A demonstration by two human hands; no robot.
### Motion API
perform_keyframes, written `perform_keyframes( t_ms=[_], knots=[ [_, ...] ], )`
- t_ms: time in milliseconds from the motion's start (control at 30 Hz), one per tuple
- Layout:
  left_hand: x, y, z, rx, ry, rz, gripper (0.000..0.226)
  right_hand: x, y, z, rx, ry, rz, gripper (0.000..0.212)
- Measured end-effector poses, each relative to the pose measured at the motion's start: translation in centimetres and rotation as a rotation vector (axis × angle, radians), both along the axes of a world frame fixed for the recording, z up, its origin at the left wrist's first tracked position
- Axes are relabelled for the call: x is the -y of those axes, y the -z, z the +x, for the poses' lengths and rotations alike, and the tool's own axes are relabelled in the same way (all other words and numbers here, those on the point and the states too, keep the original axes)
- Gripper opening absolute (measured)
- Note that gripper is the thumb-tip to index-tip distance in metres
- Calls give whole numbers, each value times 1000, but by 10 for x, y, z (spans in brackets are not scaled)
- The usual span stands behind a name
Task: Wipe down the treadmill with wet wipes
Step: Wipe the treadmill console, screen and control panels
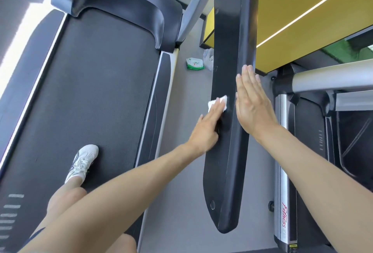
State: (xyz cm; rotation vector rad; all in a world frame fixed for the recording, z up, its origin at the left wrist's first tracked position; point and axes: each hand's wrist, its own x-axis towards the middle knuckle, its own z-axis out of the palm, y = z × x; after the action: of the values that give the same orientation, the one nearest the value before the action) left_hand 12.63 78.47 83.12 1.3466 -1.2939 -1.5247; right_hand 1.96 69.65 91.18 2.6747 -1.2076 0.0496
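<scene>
The left hand [207, 129] presses the wet wipe [219, 103] with straight fingers against the left face of the treadmill's black handrail [228, 30], and the right hand [253, 103] lies flat on its right face, holding nothing. With no finger curled round it, the wipe could slip out and fall to the floor. Red "Fitness" runs along the silver side rail [284, 216] at the right; print on the green-and-white wipes pack [194, 63], far off on the floor, is too small to read.

Red "Fitness" lettering [284, 214], on silver side rail [281, 131]
</scene>
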Motion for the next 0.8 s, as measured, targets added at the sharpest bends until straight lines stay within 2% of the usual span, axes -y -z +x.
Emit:
perform_keyframes(
  t_ms=[100,200,300,433,533,633,700,800],
  knots=[
    [11,-14,0,-3,-11,-72,106,0,-1,0,3,-7,5,46],
    [-30,-3,-6,9,42,-177,109,-1,0,1,-11,-8,2,45],
    [-42,17,-7,-27,48,-117,113,-1,-1,1,-19,-3,2,47],
    [8,12,2,-63,4,23,109,0,-2,2,-23,-10,-7,46],
    [3,1,-1,-70,14,-81,111,0,-2,3,-32,-11,-7,47],
    [-44,4,-12,-45,67,-180,114,0,-1,0,-56,-21,-10,47],
    [-54,12,-13,-53,54,-135,113,1,0,-2,-55,-16,-15,47],
    [-19,23,-5,-85,14,74,110,1,0,1,-54,-8,-7,47]
  ],
)
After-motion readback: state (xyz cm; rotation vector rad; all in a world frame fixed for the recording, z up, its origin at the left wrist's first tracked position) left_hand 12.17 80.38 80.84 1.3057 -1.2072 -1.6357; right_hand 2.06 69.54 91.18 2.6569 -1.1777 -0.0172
